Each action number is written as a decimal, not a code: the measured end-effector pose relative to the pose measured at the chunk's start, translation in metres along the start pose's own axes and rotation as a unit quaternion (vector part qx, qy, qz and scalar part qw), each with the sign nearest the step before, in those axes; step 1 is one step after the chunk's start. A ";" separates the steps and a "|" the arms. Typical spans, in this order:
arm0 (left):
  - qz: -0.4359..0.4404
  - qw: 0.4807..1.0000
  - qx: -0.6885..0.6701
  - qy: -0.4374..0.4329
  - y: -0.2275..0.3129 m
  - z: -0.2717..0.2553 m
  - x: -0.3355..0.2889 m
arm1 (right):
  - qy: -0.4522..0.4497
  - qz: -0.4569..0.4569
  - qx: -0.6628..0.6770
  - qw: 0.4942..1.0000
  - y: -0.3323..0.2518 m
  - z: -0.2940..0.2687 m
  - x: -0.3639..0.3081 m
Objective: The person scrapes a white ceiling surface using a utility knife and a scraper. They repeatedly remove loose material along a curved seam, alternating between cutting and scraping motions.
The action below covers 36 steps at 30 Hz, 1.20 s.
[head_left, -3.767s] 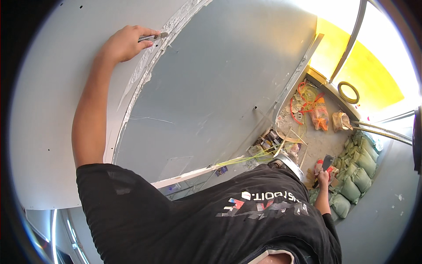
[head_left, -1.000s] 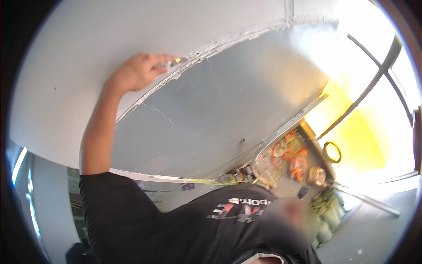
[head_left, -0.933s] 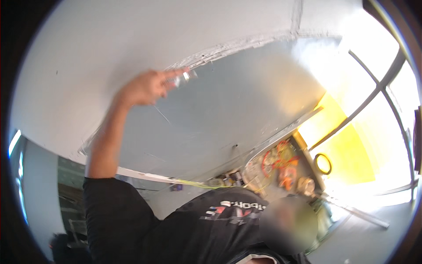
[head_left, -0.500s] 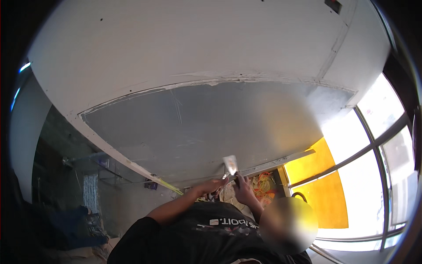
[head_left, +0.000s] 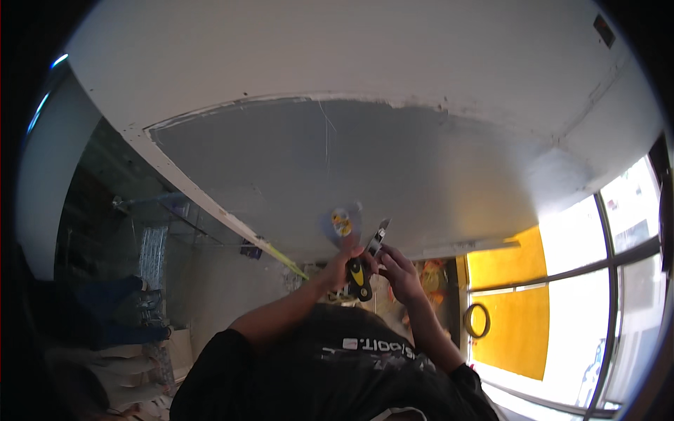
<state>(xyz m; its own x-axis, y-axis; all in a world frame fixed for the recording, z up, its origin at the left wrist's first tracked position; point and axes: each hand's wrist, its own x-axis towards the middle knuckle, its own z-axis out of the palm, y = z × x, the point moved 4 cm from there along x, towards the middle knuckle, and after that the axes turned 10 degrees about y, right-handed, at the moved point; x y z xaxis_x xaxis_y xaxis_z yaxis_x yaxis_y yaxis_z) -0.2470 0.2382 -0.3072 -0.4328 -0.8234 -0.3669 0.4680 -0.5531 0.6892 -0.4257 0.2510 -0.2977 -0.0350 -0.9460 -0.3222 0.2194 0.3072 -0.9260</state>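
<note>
My left hand (head_left: 338, 271) is wrapped round a putty knife (head_left: 359, 278) with a black and yellow handle. Its broad, shiny blade points up toward the grey panel (head_left: 267, 168) and carries a yellowish mark or label; I cannot tell if it touches the panel. Close beside it, the fingers of my right hand (head_left: 400, 272) close on a slim dark and silver tool (head_left: 379, 235), tilted with its tip up. Its exact kind is unclear. Both hands are in front of my chest, nearly meeting.
A pale wall (head_left: 337, 56) surrounds the panel, with a rough whitish seam between them. A yellow-green strip (head_left: 284, 259) runs down at the left. To the right are yellow sheets (head_left: 509, 330), a dark ring (head_left: 477, 321) and bright windows (head_left: 579, 309). Another person's legs (head_left: 123, 312) show at far left.
The broad blade rose from my right hand before; now one rises from my left. My right hand now holds the slim tool. The view has shifted, and the panel appears higher.
</note>
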 end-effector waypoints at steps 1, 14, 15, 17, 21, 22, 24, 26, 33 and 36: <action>-0.009 0.998 0.013 -0.056 0.007 0.009 -0.002 | -0.060 0.015 0.042 0.997 0.000 0.009 -0.006; 0.059 0.960 0.271 -0.031 0.069 0.020 0.010 | 0.279 -0.043 0.220 0.934 -0.017 -0.055 0.011; 0.032 0.946 0.322 0.018 0.091 0.015 0.003 | 0.308 -0.058 0.158 0.936 -0.008 -0.083 0.013; 0.211 0.840 0.492 0.093 0.143 0.000 -0.003 | 0.339 -0.051 0.017 0.939 0.006 -0.119 0.011; 0.400 0.836 0.372 0.056 0.278 0.009 -0.042 | 0.389 0.001 0.026 0.921 0.069 -0.173 -0.002; 0.431 0.809 0.398 0.048 0.311 0.012 -0.055 | 0.399 0.003 0.043 0.916 0.087 -0.180 -0.007; 0.503 0.747 0.426 0.086 0.364 0.010 -0.082 | 0.398 0.004 0.065 0.915 0.103 -0.172 -0.013; 0.579 0.679 0.425 0.153 0.397 0.015 -0.103 | 0.395 0.040 0.017 0.917 0.110 -0.159 -0.021; 0.689 0.454 0.480 0.299 0.521 0.068 -0.146 | 0.299 0.041 0.020 0.953 0.099 -0.100 -0.018; 0.749 0.361 0.455 0.320 0.582 0.079 -0.178 | 0.209 -0.073 -0.123 0.967 0.025 -0.066 0.004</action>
<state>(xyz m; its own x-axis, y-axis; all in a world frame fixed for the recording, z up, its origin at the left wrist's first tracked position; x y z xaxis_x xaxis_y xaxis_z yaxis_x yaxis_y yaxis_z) 0.0419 0.0728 0.2084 0.1837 -0.1346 0.9737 -0.7640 0.6038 0.2276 -0.4844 0.2612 -0.3350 -0.4511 -0.8726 -0.1874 -0.0554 0.2370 -0.9699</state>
